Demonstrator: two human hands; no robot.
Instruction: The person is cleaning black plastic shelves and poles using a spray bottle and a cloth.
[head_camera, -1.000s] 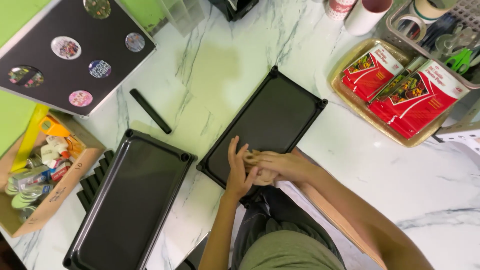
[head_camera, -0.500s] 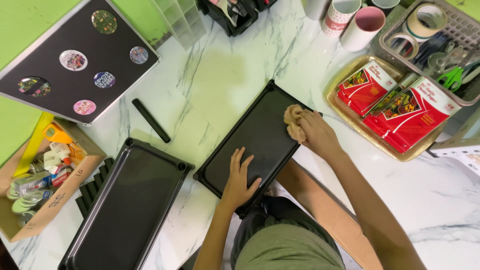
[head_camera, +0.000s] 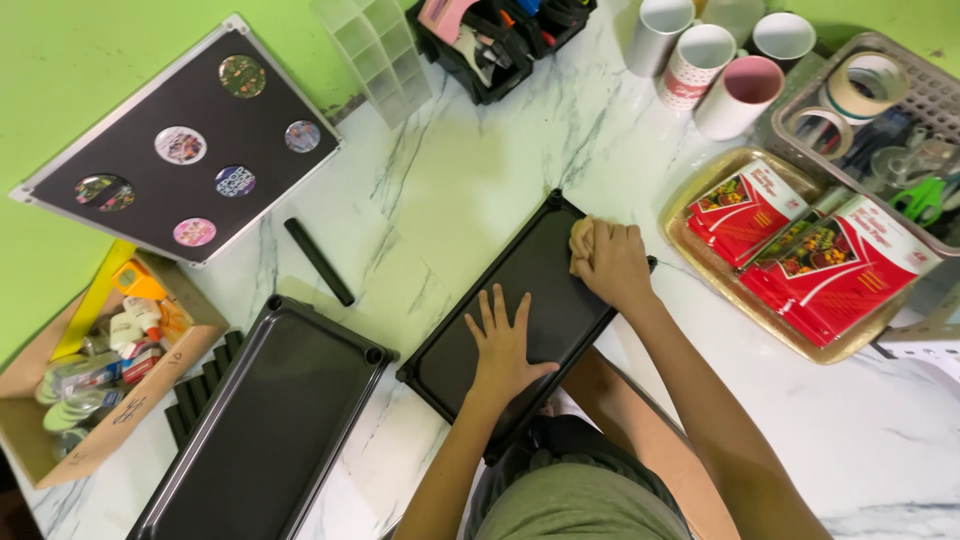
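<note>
Clutter is spread around a flat black rectangular plastic tray (head_camera: 535, 300) that lies slanted on the white marble-patterned table (head_camera: 470, 190), its near corner reaching the table edge. The left hand (head_camera: 500, 345) is laid flat on the tray's near half, fingers spread and palm down, with nothing gripped. The right hand (head_camera: 612, 262) is curled shut over a small tan cloth pad (head_camera: 581, 238), which is pressed against the tray's far right rim.

Just right of that hand, a shallow gold-coloured tray (head_camera: 700, 262) is loaded with red printed packets (head_camera: 835, 275); behind it a grey mesh basket (head_camera: 905, 80) with tape rolls and three mugs (head_camera: 715, 60) are seen. To the left, well apart from the hands, a second black tray with corner sockets (head_camera: 270, 420) lies at the same slant, a short black tube (head_camera: 319, 261) beside it. A black board with round badges (head_camera: 185, 150) and a cardboard box of small supplies (head_camera: 95, 380) fill the far left.
</note>
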